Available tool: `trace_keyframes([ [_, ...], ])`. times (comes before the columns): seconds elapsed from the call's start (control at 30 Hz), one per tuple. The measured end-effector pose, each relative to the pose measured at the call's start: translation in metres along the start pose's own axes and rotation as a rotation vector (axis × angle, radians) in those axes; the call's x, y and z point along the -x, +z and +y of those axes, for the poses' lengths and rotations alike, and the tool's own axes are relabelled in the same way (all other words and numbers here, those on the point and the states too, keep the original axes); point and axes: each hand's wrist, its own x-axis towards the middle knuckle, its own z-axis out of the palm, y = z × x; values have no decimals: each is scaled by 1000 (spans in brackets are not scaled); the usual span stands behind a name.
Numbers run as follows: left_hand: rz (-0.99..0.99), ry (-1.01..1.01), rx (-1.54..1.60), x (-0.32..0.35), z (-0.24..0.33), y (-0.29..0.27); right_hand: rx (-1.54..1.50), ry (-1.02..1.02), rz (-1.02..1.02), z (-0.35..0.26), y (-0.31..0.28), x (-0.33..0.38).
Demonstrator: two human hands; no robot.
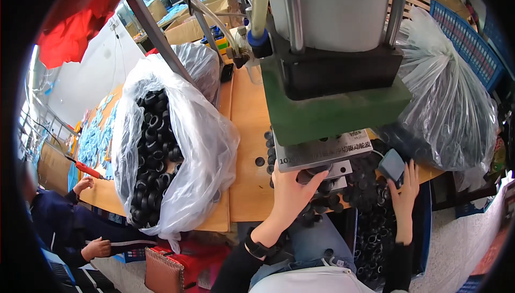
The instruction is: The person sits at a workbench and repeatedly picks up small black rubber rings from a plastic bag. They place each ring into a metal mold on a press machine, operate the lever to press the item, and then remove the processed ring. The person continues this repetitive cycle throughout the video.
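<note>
The left hand [289, 191] is reaching under the green press [332, 108], fingers curled at the metal fixture [327, 172] — whether they are gripping anything, I cannot tell. The right hand [403, 191] is resting, fingers spread loosely, against a grey switch box [391, 165] (amid loose black rings [365, 177]). A clear bag [198, 148] of rings is lying left.

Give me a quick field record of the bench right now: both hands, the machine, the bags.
left hand: under the press plate, at the small black rings
right hand: touching a grey block
press: green base, grey cylinder above
left bag: clear, open, full of black rings
right bag: clear, dark parts inside
bench: wooden
</note>
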Motion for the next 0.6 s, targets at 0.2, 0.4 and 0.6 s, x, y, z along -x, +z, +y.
trace_keyframes([
  [0.2,-72,67,-37,-2,5,-6,116,-40,-125,-8,49,-18],
  [0.4,299,225,-155,22,37,-56,146,24,-224,-17,50,-26],
  [0.6,648,234,-539,36,-47,-171,-305,-174,26,-78,11,-24],
])
